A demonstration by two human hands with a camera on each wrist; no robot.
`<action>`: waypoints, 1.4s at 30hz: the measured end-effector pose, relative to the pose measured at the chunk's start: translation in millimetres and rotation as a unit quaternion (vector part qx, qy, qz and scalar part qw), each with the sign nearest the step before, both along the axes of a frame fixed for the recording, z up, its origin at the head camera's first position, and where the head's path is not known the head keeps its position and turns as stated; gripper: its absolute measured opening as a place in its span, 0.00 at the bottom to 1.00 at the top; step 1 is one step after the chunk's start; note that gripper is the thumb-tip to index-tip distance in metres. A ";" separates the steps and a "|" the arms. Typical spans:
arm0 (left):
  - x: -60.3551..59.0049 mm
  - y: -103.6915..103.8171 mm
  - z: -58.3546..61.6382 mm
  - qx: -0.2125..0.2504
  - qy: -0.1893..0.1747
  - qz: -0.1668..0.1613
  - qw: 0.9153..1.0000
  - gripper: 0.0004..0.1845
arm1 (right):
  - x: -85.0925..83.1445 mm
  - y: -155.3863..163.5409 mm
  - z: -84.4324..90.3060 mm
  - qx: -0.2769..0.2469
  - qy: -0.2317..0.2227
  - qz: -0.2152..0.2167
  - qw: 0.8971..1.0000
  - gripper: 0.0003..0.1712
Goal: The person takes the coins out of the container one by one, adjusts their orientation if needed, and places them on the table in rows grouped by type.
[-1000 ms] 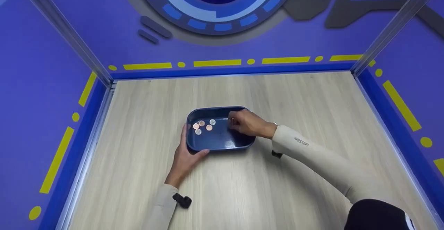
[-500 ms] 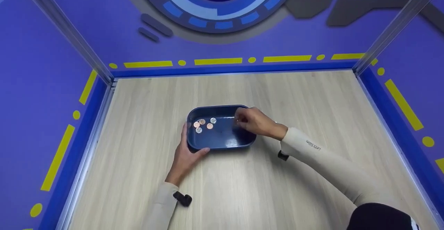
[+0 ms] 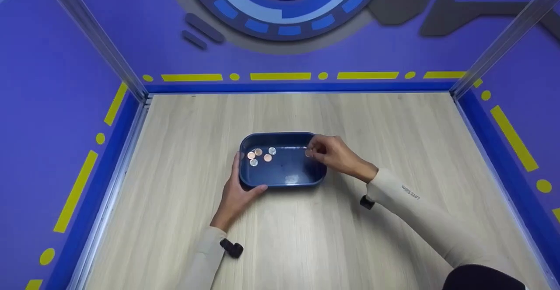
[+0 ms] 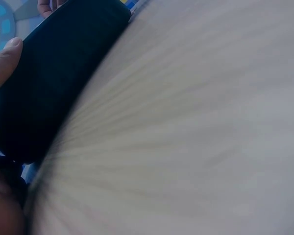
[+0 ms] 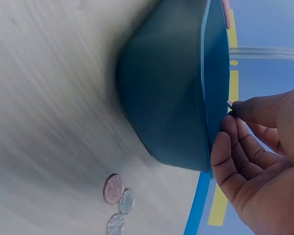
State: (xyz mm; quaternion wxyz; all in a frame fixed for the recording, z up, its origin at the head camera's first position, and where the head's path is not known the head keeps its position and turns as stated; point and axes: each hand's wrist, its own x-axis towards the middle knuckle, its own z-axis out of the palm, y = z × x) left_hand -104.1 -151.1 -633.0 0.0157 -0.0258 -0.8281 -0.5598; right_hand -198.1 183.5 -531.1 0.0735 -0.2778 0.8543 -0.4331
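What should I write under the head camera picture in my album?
The left hand holds a dark blue tray with coins inside while the right hand pinches another coin.

Purple walls (image 3: 358,58) border a wood-grain tabletop (image 3: 297,228).

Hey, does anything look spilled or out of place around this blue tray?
Yes, maybe: in the right wrist view, three coins lie on the table outside the tray, while other coins sit inside it. Whether they spilled, I can't tell.

pale wood-grain table (image 3: 306,237) | blue tray (image 3: 284,186) (upright) | copper coin (image 5: 113,188), two silvery coins (image 5: 127,201) nearby
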 end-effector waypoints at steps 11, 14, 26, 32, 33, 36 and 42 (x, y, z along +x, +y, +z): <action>-0.4 1.2 -1.5 0.012 0.003 0.001 1.000 0.73 | 8.5 20.1 -7.8 -0.065 -0.063 -0.053 0.995 0.06; -1.1 1.2 -1.8 0.015 0.004 -0.002 1.000 0.73 | 11.4 25.1 -10.6 -0.077 -0.083 -0.072 0.991 0.07; -1.5 0.6 -1.4 0.012 0.002 -0.003 1.000 0.73 | 16.3 44.7 -22.3 -0.113 -0.092 -0.119 0.982 0.08; -1.6 1.1 -0.8 0.015 0.005 -0.004 1.000 0.72 | 22.8 59.0 -33.1 -0.101 -0.077 -0.139 0.982 0.10; -1.5 1.2 -0.7 0.015 0.003 -0.003 1.000 0.72 | 24.2 61.5 -36.1 -0.101 -0.077 -0.144 0.982 0.09; -1.4 1.3 -0.1 0.017 0.002 -0.002 1.000 0.72 | 28.4 69.3 -45.9 -0.104 -0.080 -0.155 0.979 0.08; -1.4 0.8 0.1 0.018 0.002 0.000 1.000 0.73 | 36.2 80.6 -61.6 -0.102 -0.093 -0.178 0.974 0.10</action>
